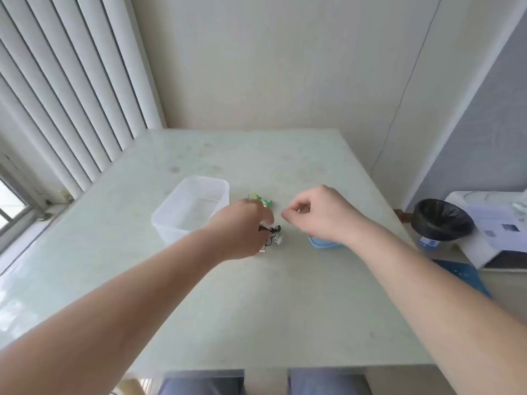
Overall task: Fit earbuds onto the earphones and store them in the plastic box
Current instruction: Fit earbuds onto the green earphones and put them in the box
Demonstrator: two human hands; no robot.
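Note:
A clear plastic box [171, 220] stands open on the pale table, left of centre, and looks empty. My left hand [242, 232] is closed over black earphones [272, 230], whose cord and a white tip show just right of the fingers. Green earphones [261, 199] lie beyond that hand, next to the box. My right hand [319, 215] hovers to the right with thumb and forefinger pinched; whatever is between them is too small to make out. A blue lid [322, 244] lies partly hidden under my right wrist.
The table [256, 295] ends at a wall behind and blinds at the left. Right of the table stand a bin with a black bag [443, 220] and a white appliance with papers [502, 232]. My knees show below the front edge.

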